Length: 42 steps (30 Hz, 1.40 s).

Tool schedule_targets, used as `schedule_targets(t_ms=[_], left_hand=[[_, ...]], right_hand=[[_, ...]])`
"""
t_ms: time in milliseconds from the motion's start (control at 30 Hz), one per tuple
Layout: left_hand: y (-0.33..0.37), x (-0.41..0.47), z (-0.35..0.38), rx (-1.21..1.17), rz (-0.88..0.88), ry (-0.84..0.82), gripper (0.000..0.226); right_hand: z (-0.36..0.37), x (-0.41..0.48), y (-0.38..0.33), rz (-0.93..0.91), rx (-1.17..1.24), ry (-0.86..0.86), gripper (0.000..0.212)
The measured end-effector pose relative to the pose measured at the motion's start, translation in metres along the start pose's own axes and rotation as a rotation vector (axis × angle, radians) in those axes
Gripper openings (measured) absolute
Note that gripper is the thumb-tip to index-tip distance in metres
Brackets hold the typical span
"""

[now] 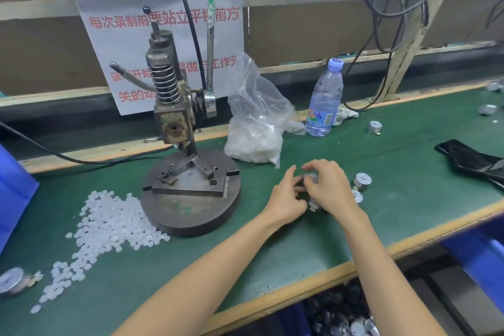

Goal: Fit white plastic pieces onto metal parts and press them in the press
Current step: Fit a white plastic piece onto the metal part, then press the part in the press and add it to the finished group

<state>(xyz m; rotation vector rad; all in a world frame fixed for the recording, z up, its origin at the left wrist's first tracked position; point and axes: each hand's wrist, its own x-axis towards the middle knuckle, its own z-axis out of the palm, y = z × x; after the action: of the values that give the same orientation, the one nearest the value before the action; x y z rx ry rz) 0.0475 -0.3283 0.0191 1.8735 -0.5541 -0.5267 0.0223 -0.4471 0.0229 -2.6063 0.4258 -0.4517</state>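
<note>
Bin [351, 319] of metal parts below the bench edge, blurred and cut off by the bottom of the frame. On the green bench [272, 259], left hand [286, 196] and right hand [327, 188] meet over a small metal part [311, 179]. Fingers of both hands curl round it and pinch it. They hide most of the part, so whether a white piece sits on it cannot be told. A second cylinder [313, 203] shows partly beneath the right palm. Another cylinder [362, 181] stands near that hand, to its right. White plastic pieces [109, 221] lie heaped at left, reaching the press [188, 191] base. Behind stand a clear bag [256, 128] of white pieces, a water bottle [324, 98], and a notice [117, 35] partly covered by the press column.
</note>
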Motion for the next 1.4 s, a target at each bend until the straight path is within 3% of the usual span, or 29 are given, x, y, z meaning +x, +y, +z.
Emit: schedule_targets(t_ms=[133,300,467,667,900,1067,1267,1400], left_hand=[[0.010,-0.015,-0.020,0.123,0.049,0.007,0.086],[0.020,-0.053,-0.067,0.232,0.241,0.271,0.074],[0.016,-0.094,-0.131,0.342,0.294,0.483,0.056],[-0.001,-0.152,-0.214,0.490,0.205,0.699,0.049],[-0.024,-0.232,-0.303,0.682,-0.001,0.950,0.045],[-0.041,-0.292,-0.348,0.735,-0.244,1.012,0.044],[-0.063,-0.344,-0.376,0.738,-0.624,0.878,0.033],[-0.079,-0.374,-0.397,0.891,-0.912,0.574,0.041]], right_hand=[[-0.002,-0.008,-0.024,-0.118,0.108,0.191,0.015],[-0.001,-0.017,-0.076,-0.282,0.270,0.304,0.007],[0.010,-0.025,-0.146,-0.472,0.370,0.261,0.007],[0.034,-0.036,-0.244,-0.712,0.471,0.164,0.003],[0.067,-0.062,-0.362,-0.933,0.545,0.013,0.006],[0.090,-0.090,-0.436,-1.049,0.552,-0.180,0.008],[0.118,-0.114,-0.507,-1.170,0.285,-0.426,0.016],[0.136,-0.124,-0.535,-1.284,0.038,-0.669,0.020]])
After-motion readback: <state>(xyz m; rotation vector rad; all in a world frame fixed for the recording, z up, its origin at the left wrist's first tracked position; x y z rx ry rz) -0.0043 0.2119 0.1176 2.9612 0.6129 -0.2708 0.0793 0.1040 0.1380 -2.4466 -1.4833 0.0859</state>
